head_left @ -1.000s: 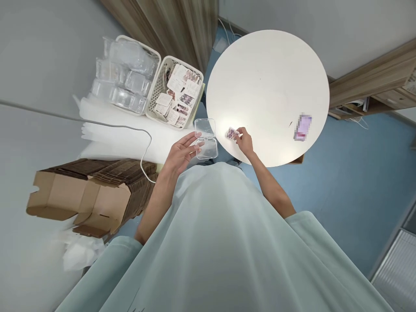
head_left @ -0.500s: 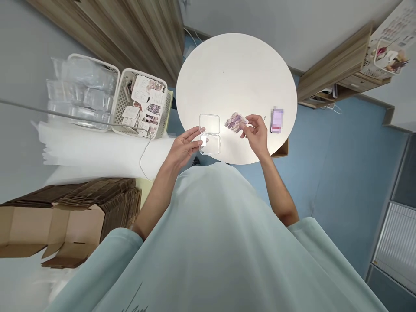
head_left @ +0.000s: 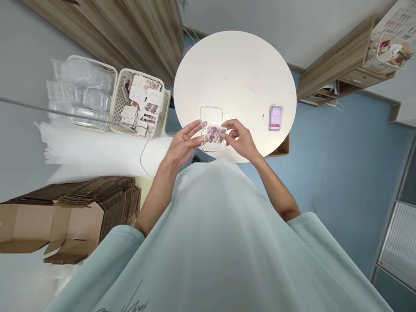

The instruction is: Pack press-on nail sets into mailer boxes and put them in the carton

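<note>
A clear hinged plastic case (head_left: 211, 113) lies open near the front edge of the round white table, its two halves one above the other. My left hand (head_left: 182, 147) grips the case's left side between thumb and fingers. Over the lower half is a card of purple and pale press-on nails (head_left: 213, 134), covering much of that half. My right hand (head_left: 242, 139) pinches the card at its right end. Whether the card rests on the case's bottom cannot be made out.
A phone (head_left: 275, 118) lies at the right of the round table (head_left: 240, 65). To the left stand a white basket of nail cards (head_left: 141, 104) and a basket of clear plastic packs (head_left: 87, 93), with white wrapping (head_left: 97, 151) and folded cardboard boxes (head_left: 107, 203) nearer me.
My right hand has moved left with the card of press-on nails, from the table's middle to over the case's lower half. My left hand stays at the case.
</note>
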`<state>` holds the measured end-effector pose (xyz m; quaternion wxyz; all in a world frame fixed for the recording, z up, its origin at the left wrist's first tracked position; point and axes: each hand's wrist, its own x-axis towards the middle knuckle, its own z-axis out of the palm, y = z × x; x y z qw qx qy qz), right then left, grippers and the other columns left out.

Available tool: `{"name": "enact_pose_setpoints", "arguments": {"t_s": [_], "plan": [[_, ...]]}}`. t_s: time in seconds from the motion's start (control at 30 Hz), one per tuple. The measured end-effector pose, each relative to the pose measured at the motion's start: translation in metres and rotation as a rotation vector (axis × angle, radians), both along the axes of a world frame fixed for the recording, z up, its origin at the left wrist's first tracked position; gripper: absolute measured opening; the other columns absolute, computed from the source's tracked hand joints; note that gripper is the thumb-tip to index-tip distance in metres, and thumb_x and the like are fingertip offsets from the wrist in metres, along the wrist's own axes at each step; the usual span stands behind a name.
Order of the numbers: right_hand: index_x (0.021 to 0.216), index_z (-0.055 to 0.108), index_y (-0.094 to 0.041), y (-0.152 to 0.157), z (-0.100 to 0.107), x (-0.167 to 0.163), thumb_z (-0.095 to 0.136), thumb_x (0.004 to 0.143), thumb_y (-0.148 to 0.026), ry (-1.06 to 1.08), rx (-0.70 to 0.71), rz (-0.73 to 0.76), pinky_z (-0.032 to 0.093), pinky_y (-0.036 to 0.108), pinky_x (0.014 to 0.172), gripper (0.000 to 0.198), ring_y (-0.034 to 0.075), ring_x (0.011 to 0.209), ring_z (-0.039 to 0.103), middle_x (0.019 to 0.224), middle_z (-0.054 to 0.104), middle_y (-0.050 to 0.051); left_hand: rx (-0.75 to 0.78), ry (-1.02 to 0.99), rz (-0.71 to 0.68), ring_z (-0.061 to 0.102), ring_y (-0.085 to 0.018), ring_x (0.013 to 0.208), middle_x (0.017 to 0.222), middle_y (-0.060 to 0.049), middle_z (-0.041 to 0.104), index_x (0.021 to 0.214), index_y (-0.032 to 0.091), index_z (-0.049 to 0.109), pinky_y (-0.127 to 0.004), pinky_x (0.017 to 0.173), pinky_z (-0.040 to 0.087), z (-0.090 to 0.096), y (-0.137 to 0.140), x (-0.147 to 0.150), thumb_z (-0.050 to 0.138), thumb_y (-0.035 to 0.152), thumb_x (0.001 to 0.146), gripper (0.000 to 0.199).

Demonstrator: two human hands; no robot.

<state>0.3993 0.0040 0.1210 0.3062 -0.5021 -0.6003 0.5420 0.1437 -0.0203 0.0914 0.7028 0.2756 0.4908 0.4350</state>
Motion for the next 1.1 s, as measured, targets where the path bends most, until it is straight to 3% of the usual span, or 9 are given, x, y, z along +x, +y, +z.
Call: {"name": "enact_pose_setpoints", "arguments": {"t_s": [0.13, 0.4, 0.57, 0.8, 0.9, 1.0, 1.1], "plan": [[0.125, 0.069, -0.028, -0.006, -0.001, -0.003, 0.075, 0.105, -0.062, -0.063, 0.028, 0.052, 0.056, 0.031, 0.073, 0.04, 0.013, 0.07, 0.066, 0.116, 0.076, 0.002, -0.001, -0.003, 0.0, 0.068, -0.036, 0.152, 0.168, -0.016, 0.067, 0.148, 0.025, 0.076, -0.038, 0.11, 0.07, 0.002, -0.005, -0.002, 0.105, 0.028, 0.074, 0.079], [0.131, 0.073, -0.029, -0.02, 0.004, -0.008, 0.064, 0.116, -0.052, -0.249, 0.256, 0.146, 0.058, 0.033, 0.082, 0.029, 0.016, 0.081, 0.066, 0.124, 0.069, 0.005, 0.0, -0.013, -0.006, 0.073, -0.034, 0.145, 0.169, -0.014, 0.067, 0.15, 0.028, 0.076, -0.037, 0.108, 0.071, 0.004, -0.008, -0.006, 0.105, 0.027, 0.075, 0.08], [0.138, 0.073, -0.031, -0.025, 0.002, -0.011, 0.059, 0.118, -0.055, -0.344, 0.326, 0.149, 0.059, 0.033, 0.077, 0.034, 0.016, 0.082, 0.064, 0.13, 0.064, 0.007, -0.002, -0.023, 0.004, 0.069, -0.035, 0.151, 0.167, -0.013, 0.068, 0.149, 0.028, 0.077, -0.036, 0.106, 0.071, 0.003, -0.011, -0.008, 0.104, 0.027, 0.075, 0.079], [0.131, 0.082, -0.032, -0.029, 0.0, -0.017, 0.059, 0.119, -0.052, -0.375, 0.351, 0.148, 0.058, 0.034, 0.078, 0.033, 0.017, 0.083, 0.064, 0.121, 0.064, 0.006, -0.018, -0.041, -0.006, 0.066, -0.037, 0.154, 0.169, -0.013, 0.067, 0.148, 0.026, 0.078, -0.036, 0.106, 0.071, 0.007, -0.013, -0.011, 0.104, 0.028, 0.075, 0.078], [0.125, 0.085, -0.031, -0.026, 0.004, -0.017, 0.065, 0.115, -0.061, -0.297, 0.316, 0.078, 0.059, 0.035, 0.079, 0.037, 0.017, 0.083, 0.064, 0.115, 0.067, 0.006, -0.024, -0.055, -0.011, 0.066, -0.037, 0.154, 0.169, -0.013, 0.066, 0.147, 0.026, 0.078, -0.037, 0.108, 0.071, 0.008, -0.014, -0.012, 0.104, 0.027, 0.075, 0.076], [0.124, 0.084, -0.029, -0.012, 0.009, -0.014, 0.068, 0.108, -0.074, -0.211, 0.257, -0.116, 0.06, 0.035, 0.08, 0.051, 0.017, 0.086, 0.065, 0.113, 0.071, 0.006, -0.028, -0.071, -0.029, 0.065, -0.038, 0.155, 0.169, -0.013, 0.067, 0.146, 0.026, 0.078, -0.039, 0.11, 0.07, 0.008, -0.016, -0.013, 0.104, 0.027, 0.076, 0.075], [0.124, 0.084, -0.026, 0.01, 0.008, -0.012, 0.071, 0.098, -0.087, -0.147, 0.121, -0.246, 0.06, 0.035, 0.078, 0.067, 0.017, 0.086, 0.066, 0.111, 0.075, 0.006, -0.03, -0.082, -0.053, 0.064, -0.038, 0.156, 0.169, -0.013, 0.067, 0.146, 0.027, 0.079, -0.039, 0.111, 0.07, 0.009, -0.019, -0.012, 0.104, 0.028, 0.077, 0.074]]}}
